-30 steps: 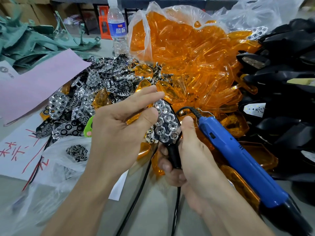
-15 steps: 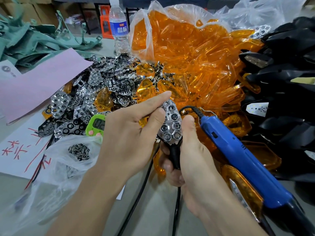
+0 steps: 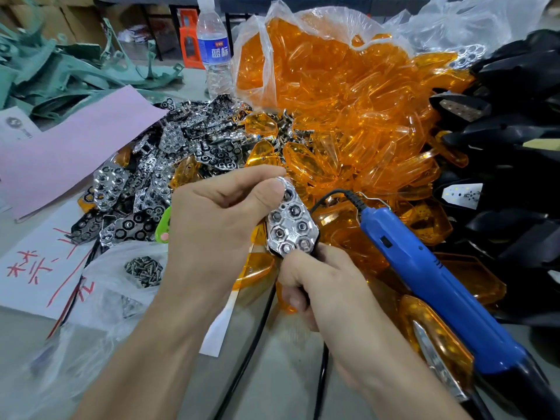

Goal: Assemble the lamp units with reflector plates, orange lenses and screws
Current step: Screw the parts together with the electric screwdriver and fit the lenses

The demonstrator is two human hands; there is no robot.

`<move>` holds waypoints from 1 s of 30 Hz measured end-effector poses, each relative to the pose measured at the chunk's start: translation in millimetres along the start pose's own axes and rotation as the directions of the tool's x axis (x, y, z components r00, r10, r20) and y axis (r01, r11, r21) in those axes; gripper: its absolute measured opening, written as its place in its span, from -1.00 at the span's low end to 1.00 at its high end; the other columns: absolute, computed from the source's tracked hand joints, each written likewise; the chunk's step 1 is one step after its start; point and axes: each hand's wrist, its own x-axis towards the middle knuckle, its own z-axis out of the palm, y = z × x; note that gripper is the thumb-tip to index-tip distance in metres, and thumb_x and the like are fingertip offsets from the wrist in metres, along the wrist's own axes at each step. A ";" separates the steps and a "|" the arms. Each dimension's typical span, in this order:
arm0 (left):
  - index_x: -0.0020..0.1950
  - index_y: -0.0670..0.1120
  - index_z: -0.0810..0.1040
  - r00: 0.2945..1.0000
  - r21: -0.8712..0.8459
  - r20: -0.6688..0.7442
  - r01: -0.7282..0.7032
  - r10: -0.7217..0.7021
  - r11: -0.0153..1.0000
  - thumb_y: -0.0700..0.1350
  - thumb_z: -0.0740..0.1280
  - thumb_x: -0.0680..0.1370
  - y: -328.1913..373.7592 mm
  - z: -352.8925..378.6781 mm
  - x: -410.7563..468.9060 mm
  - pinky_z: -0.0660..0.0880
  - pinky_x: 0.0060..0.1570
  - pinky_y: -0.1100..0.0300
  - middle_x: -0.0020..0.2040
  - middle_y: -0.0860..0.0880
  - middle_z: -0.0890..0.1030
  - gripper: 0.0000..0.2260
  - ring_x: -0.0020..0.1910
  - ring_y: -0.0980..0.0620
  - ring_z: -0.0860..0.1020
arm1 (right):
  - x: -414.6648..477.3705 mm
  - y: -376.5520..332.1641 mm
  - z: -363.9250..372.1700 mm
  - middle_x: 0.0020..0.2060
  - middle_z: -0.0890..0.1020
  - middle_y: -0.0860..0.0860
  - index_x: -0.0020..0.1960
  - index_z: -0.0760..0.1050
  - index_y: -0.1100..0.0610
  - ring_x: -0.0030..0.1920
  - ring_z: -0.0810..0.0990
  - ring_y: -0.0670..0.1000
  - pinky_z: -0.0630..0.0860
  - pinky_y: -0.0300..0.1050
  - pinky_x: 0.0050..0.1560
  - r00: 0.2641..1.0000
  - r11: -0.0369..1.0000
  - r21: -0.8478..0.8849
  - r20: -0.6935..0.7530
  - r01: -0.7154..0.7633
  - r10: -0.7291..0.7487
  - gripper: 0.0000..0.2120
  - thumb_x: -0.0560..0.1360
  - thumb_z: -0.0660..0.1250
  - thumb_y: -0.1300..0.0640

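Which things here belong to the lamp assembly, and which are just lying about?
Job: chrome honeycomb reflector plate, clear orange plastic lenses, small steel screws, blue electric screwdriver, black lamp housings.
Lying about: clear plastic water bottle, pink paper sheet.

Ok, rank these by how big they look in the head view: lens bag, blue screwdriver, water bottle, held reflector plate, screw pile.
1. lens bag
2. blue screwdriver, helped by its nearness to the camera
3. water bottle and reflector plate: about alike, not ranked; the bottle stands farther back
4. screw pile
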 end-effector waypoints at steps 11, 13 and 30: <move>-0.29 -0.12 0.56 0.913 0.053 0.320 0.251 -0.254 0.967 -0.29 0.21 0.64 -4.1 14.5 6.7 0.55 -0.23 0.23 -0.42 -0.06 0.58 -0.67 -0.45 0.04 0.57 | -4.7 4.8 17.1 -0.42 0.35 0.12 -0.42 0.46 0.04 -0.46 0.22 0.02 0.10 -0.15 -0.40 0.991 0.979 0.186 0.117 -0.087 0.066 -0.78 -0.09 0.27 0.11; -0.24 -0.09 0.56 0.960 -0.065 0.239 0.162 -0.142 0.985 -0.28 0.18 0.61 -3.5 17.3 4.4 0.52 -0.18 0.10 -0.33 -0.08 0.57 -0.72 -0.38 0.00 0.58 | -5.1 2.2 19.1 -0.36 0.29 0.13 -0.44 0.41 0.05 -0.47 0.16 0.00 0.08 -0.22 -0.45 0.981 0.964 0.252 0.191 -0.089 0.041 -0.83 -0.01 0.23 0.24; -0.25 -0.09 0.57 0.977 -0.265 0.211 0.084 -0.027 0.961 -0.30 0.13 0.52 -7.9 0.8 10.1 0.58 -0.28 0.09 -0.31 -0.09 0.53 -0.71 -0.39 -0.03 0.52 | -2.7 -4.5 4.8 -0.10 0.59 0.21 0.15 0.44 0.25 -0.14 0.65 0.09 0.67 0.04 0.04 0.904 0.991 0.079 0.422 -0.110 0.067 -0.63 0.50 0.20 0.63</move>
